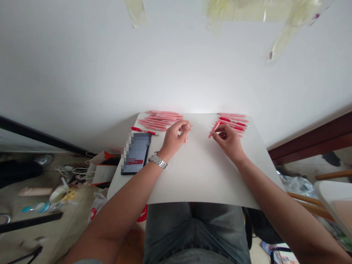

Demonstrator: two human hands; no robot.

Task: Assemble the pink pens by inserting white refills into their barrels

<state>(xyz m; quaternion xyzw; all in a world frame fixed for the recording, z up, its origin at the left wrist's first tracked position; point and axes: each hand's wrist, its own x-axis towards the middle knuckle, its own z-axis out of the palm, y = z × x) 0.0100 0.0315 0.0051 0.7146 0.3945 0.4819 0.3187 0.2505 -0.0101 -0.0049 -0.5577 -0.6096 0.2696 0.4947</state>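
My left hand (177, 134), with a metal watch on its wrist, is closed in a pinch over the white table (198, 172). A short pink pen piece (186, 139) shows below its fingers; the rest is hidden. Further right, my right hand (227, 139) pinches a pink pen barrel (214, 129) between thumb and fingers, tilted up to the right. Behind my left hand lies a pile of pink pens (159, 119). Beside and behind my right hand is a smaller group of pink pens (233, 115), with red pens (232, 122) among them.
A phone (136, 152) lies at the table's left side, with a red pen (144, 131) just behind it. The white wall (176, 66) rises directly behind the table. On the floor to the left are a cup (59, 194), a bottle (37, 208) and cables.
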